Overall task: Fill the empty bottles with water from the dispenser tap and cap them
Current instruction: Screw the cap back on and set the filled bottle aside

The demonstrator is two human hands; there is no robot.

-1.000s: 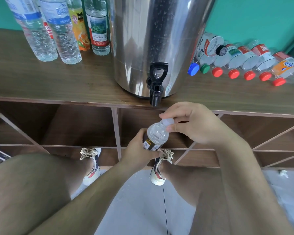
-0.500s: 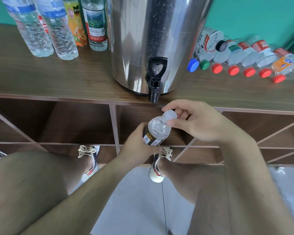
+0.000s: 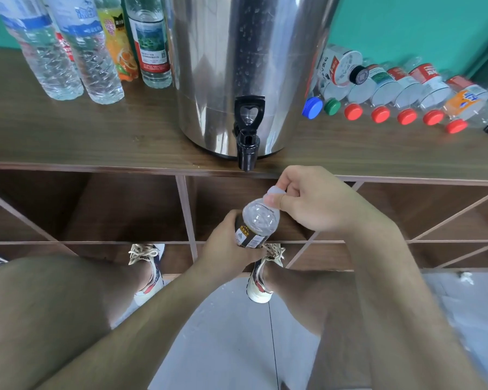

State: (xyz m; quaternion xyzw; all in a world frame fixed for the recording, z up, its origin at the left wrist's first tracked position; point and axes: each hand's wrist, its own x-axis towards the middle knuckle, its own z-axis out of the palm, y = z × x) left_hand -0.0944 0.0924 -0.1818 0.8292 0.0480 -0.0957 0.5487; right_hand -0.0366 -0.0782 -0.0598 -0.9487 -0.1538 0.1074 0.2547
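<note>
A small clear bottle with a dark label is held just below and in front of the black tap of the steel dispenser. My left hand grips the bottle's lower body. My right hand pinches its whitish cap on the neck between thumb and fingers. The bottle tilts slightly toward the shelf. I cannot tell how full it is.
Upright bottles stand on the wooden shelf top left of the dispenser. Several capped bottles lie in a row to its right. Open cubbies sit below the shelf. My knees and shoes are over the grey floor.
My right hand's fingers have shifted round the cap, as in turning it. The bottle has stayed in my left hand under the tap. The view dipped slightly.
</note>
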